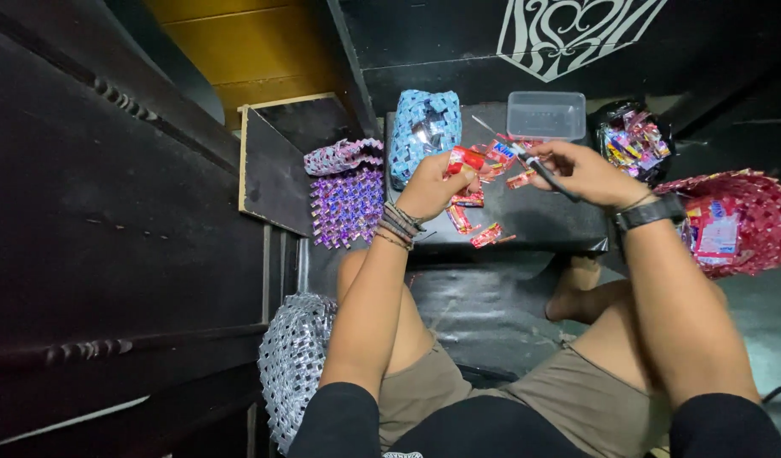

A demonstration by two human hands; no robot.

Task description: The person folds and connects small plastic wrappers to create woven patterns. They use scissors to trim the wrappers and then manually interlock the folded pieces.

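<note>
Folding red wrappers at a low black table, woven pieces all round.

At 8 o'clock lies a silver mat (293, 365); at 10, a purple mat (346, 203) and a blue pouch (423, 136). The left hand (431, 185) pinches a red wrapper (465, 159) in closed fingers. Loose wrappers (484, 233) lie beneath it on the table (552, 222). The right hand (581, 170) grips a thin black tool (550, 178), fingers curled tight, below a clear tub (546, 114). At 3 o'clock sits a red basket (734, 220). The tool tip, being so near the fingers, could prick them or tear the foil.
</note>
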